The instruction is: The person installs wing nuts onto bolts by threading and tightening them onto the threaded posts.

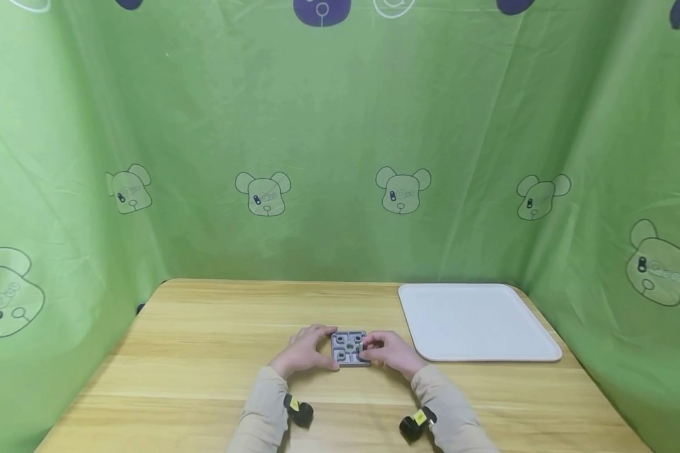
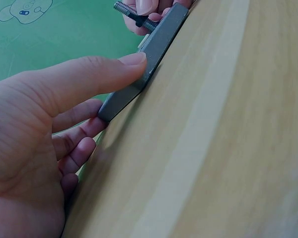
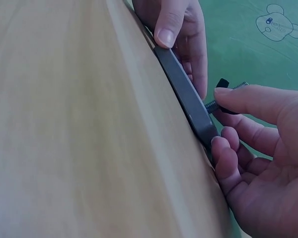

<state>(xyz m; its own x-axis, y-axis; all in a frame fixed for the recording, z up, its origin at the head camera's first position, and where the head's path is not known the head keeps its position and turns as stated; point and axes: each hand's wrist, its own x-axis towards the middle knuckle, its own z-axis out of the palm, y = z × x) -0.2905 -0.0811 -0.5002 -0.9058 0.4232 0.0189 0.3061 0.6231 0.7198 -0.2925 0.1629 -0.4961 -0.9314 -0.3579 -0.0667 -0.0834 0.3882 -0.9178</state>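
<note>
A grey square plate (image 1: 350, 363) with recesses and round holes lies flat on the wooden table. My left hand (image 1: 306, 351) grips its left side, with the thumb (image 2: 131, 62) on the near edge and fingers at the far side. At the plate's right side, my right hand (image 1: 393, 351) pinches a dark threaded bolt (image 2: 123, 8) between thumb and fingers. A dark nut-like piece (image 3: 222, 83) sits partway along the bolt. The bolt stands up from the plate's top, its lower end at the surface; how deep it goes is hidden.
A white tray (image 1: 478, 321) lies at the back right of the wooden table (image 1: 204, 314). Green curtains (image 1: 328, 126) printed with bear faces stand behind the table and along both sides. Each wrist carries a small black camera (image 1: 301, 415) on a strap.
</note>
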